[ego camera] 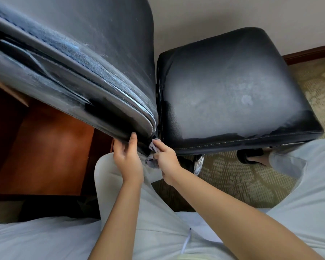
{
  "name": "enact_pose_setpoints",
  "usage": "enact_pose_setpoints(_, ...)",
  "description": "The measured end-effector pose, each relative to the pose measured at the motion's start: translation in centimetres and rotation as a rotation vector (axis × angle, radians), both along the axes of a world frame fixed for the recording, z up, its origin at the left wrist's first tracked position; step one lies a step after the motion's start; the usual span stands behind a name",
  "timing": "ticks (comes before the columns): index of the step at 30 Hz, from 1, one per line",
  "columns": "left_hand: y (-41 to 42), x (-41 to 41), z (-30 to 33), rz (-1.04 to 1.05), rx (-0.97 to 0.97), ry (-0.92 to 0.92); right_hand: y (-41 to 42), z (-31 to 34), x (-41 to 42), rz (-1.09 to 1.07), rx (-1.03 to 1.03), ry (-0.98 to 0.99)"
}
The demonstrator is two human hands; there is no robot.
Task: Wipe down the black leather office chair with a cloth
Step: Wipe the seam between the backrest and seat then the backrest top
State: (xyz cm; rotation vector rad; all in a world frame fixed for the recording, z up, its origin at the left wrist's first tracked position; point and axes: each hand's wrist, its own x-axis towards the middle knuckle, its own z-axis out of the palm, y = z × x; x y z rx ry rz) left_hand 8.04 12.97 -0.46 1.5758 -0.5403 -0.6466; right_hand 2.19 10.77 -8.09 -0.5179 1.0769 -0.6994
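The black leather office chair fills the upper view: its backrest (79,59) leans across the left, its square seat (233,87) sits to the right, dusty grey on top. My left hand (128,160) grips the backrest's lower edge with fingers curled around it. My right hand (166,158) is shut on a small grey-purple cloth (154,147), pressing it into the gap where backrest meets seat. Part of the cloth hangs below my fingers.
A reddish wooden desk (45,147) stands at the left under the backrest. A chrome chair leg with a caster (199,164) shows below the seat. Patterned carpet (242,181) covers the floor, and a dark baseboard (308,53) runs along the wall. My knees in light trousers frame the bottom.
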Motion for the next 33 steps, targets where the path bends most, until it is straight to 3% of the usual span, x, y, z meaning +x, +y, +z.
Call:
enact_pose_setpoints(3, -0.1, 0.0, 0.1, 0.0, -0.012, 0.005, 0.3, 0.7, -0.2, 0.011, -0.074, 0.109)
enact_pose_setpoints(6, 0.0, 0.1, 0.3, -0.003, 0.011, -0.012, 0.8, -0.2, 0.6, 0.122, -0.019, 0.242)
enact_pose_setpoints(9, 0.1, 0.4, 0.4, -0.011, 0.024, -0.011, 0.5, -1.6, 1.1, -0.004, 0.22, 0.17)
enact_pose_setpoints(11, 0.2, 0.6, 0.2, -0.025, 0.037, -0.009, 0.0, -1.1, 0.4, -0.049, 0.256, 0.108)
enact_pose_setpoints(26, 0.7, 0.5, 1.4, -0.099, -0.008, 0.046, -0.1, 4.5, -0.5, -0.157, 0.063, -0.111)
enact_pose_setpoints(30, 1.4, 0.3, 2.3, -0.066, -0.026, 0.116, 0.2, 4.5, -0.5, -0.264, 0.083, -0.092)
enact_pose_setpoints(33, 1.8, 0.1, 3.1, -0.045, -0.052, 0.147, 0.3, 4.5, -0.4, -0.293, 0.07, 0.041)
